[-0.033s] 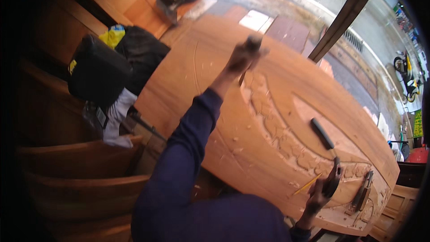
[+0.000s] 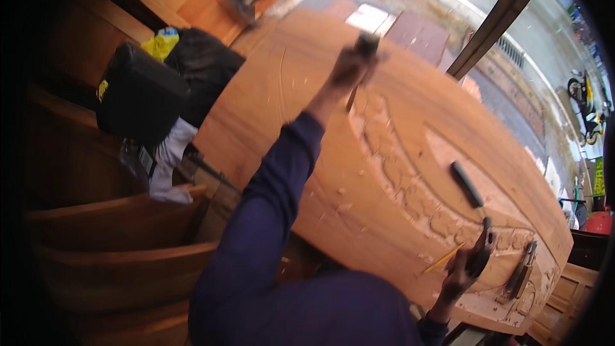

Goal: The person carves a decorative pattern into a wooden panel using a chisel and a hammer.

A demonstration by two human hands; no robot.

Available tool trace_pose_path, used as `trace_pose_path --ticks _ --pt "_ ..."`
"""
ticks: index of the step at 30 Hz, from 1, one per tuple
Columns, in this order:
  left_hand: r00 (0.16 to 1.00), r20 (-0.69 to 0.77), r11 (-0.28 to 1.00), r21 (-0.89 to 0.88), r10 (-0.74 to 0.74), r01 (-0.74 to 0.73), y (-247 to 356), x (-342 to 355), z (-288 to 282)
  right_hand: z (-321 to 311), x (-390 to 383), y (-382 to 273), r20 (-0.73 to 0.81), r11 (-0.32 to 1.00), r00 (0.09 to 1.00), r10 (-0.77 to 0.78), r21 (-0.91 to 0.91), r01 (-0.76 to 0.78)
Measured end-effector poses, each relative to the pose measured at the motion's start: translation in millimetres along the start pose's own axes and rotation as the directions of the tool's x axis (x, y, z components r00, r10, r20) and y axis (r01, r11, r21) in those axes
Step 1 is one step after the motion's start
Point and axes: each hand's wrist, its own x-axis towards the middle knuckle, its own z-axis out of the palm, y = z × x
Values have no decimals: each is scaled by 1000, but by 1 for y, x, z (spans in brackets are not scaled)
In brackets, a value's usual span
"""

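A large wooden panel with a carved, curving leafy band lies in front of me. Over its far part, my left hand is closed around a blurred, chisel-like tool, whose thin end points down at the wood beside the carving. At the near right, my right hand grips a dark, rounded tool of a kind I cannot make out. Close to that hand lies a yellow pencil. A black-handled tool rests on the panel just beyond.
Several hand tools lie at the panel's right end, among wood chips. On the left are a black bag, a pale cloth and wooden boards. A dark post rises beyond the far edge, with a road and motorbike outside.
The view has shifted slightly. Both hands keep their grips, and the tools lying on the panel stay where they were.
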Motion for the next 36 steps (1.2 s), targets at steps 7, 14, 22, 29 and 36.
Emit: trace_pose_path --ticks 7,14,22,29,36 --pt "996 85 1000 15 15 -17 16 -5 42 0 1 6 -21 1000 999 -25 0 25" --pt "994 97 999 -22 44 -42 15 -14 45 17 23 -13 11 990 992 -128 -64 129" --pt "995 68 995 61 70 -74 14 -20 48 56 100 -71 168 867 875 -454 -144 477" --pt "993 110 997 57 51 -58 19 -24 50 102 244 -143 342 806 730 -591 237 542" --pt "988 71 991 -7 134 -134 4 -30 41 239 228 -91 616 456 455 -643 -168 874"
